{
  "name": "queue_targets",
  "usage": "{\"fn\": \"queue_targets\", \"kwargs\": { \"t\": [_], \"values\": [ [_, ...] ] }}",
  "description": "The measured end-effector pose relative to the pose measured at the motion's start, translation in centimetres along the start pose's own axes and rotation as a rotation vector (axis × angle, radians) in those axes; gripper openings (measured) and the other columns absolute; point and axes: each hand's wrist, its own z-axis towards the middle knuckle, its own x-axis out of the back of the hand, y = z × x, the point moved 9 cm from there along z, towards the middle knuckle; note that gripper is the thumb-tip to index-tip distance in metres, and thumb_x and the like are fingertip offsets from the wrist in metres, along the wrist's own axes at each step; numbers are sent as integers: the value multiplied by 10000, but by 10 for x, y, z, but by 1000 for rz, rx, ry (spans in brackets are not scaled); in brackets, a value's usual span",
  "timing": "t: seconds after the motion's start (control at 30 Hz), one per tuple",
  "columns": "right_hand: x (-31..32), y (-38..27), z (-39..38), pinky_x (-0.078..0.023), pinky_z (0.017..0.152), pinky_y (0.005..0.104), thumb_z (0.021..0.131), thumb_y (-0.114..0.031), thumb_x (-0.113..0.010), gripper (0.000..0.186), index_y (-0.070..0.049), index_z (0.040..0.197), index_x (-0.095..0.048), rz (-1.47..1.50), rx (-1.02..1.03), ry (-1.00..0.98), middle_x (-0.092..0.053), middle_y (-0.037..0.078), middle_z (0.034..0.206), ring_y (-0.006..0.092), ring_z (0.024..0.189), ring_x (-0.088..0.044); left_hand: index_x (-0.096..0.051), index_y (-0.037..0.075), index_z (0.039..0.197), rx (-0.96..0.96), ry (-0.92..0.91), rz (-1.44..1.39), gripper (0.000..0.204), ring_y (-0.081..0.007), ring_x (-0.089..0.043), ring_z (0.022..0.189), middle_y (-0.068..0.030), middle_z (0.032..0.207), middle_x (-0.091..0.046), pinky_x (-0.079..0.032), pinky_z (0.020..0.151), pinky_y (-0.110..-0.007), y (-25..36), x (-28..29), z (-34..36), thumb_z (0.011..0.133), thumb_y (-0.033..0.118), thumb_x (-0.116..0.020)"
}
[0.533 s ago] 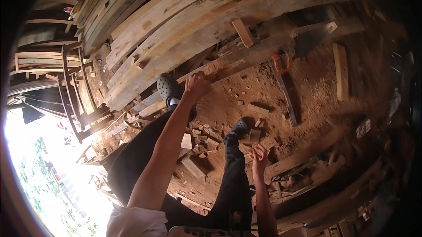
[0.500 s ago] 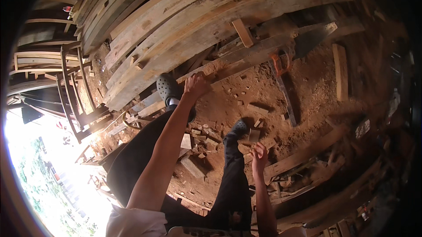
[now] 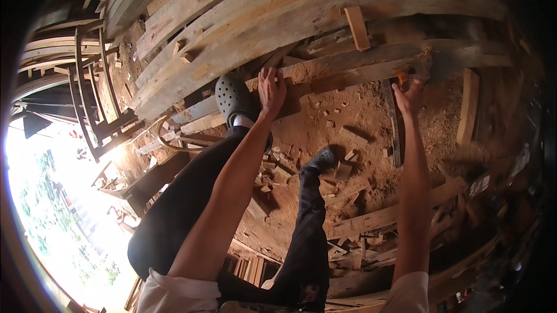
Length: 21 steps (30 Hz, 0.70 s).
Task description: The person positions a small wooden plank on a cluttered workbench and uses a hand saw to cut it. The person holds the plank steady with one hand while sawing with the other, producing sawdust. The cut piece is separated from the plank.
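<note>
My left hand (image 3: 271, 91) lies with outstretched fingers on the edge of a long wooden plank (image 3: 336, 79), beside my left foot in a grey perforated clog (image 3: 233, 95). Out to the right, my right hand (image 3: 409, 97) has its thumb and fingers apart at the orange handle of a handsaw (image 3: 401, 76). Whether the fingertips touch the handle I cannot tell. The saw's dark blade (image 3: 447, 60), blurred, reaches off to the right over the timber. Below the handle a narrow dark wooden piece (image 3: 397, 133) lies on the dirt.
Long boards (image 3: 313, 8) are stacked beyond the plank, with a short block (image 3: 357, 27) across their edge. Small offcuts (image 3: 343, 169) lie on the dirt around my right clog (image 3: 322, 159). A short beam (image 3: 467, 107) lies at right, and a wooden frame (image 3: 96, 87) stands at left.
My right hand has moved from low beside my right leg up and right to the saw handle. The left hand's fingers have straightened on the plank. The view has shifted slightly.
</note>
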Motion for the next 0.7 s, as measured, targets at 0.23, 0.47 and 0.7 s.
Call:
{"fn": "queue_targets", "kwargs": {
  "t": [0.23,0.47,0.7],
  "values": [
    [-28,4,31,-474,998,475,766,-345,-801,739,31,1318,-486,-172,100,61,-571,228,1275,381,1186,-571,-588,-16,841,17,-88,31,103,-429,-601,834,-201,849,-612,-474,717,-495,-19,-13,1,886,71,-555],
    [-23,1,36,-517,897,458,781,-248,-745,579,82,1225,-574,-167,33,173,-635,232,1198,408,1094,-623,-594,21,784,59,-181,-27,119,-430,-612,803,-187,805,-611,-500,703,-530,-35,-15,3,856,111,-562],
    [73,17,-135,-481,840,326,995,-247,-568,391,-29,1320,-553,415,-94,275,-568,77,1189,160,1030,-561,-589,33,835,-7,-289,-24,104,-406,-606,809,-163,855,-611,-511,696,-507,-22,-19,8,841,136,-575]
  ]
}}
